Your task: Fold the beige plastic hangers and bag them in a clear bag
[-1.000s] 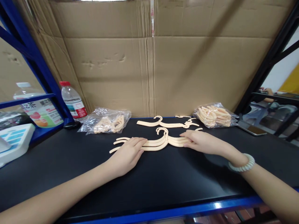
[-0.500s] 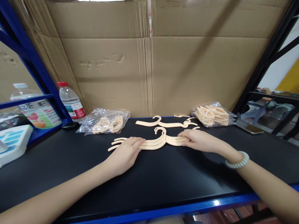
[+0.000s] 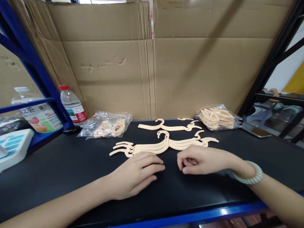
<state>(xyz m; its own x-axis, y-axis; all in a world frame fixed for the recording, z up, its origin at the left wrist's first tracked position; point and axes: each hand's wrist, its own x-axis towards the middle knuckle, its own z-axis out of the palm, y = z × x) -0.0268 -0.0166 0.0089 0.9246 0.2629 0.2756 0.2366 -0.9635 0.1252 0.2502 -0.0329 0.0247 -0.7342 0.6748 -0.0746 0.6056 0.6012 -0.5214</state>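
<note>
- Left hand (image 3: 137, 172) flat on the black tabletop (image 3: 71, 164), palm down, fingers loosely spread, nothing in it; fingertips just short of the hanger stack.
- Right hand (image 3: 201, 160) rests on the tabletop beside it, fingers curled in toward the palm, no hanger in its grip as far as can be seen; pale bead bracelet (image 3: 249, 174) on the wrist.
- Stack of cream plastic hangers (image 3: 163, 145) lies just beyond both hands, hooks roughly lined up at centre, arms fanned out a bit at the left and right ends. Neither hand touches it.
- Judgement: the stack looks gathered and laid down, but the ends aren't flush and it isn't bagged, so squaring and packing seem left.
- Behind it, a loose hanger pair (image 3: 169, 126) sits apart from the stack, not joined to it.
- Far L: clear bag w/ few hangers (image 3: 106, 126), mostly slack. Far R: fuller clear bag (image 3: 217, 117), looks done.
- Water bottle (image 3: 73, 106) w/ red cap at the left by the blue rack post (image 3: 35, 63); phone (image 3: 255, 131) flat at the right.
- Cardboard wall (image 3: 152, 63) closes the back.
</note>
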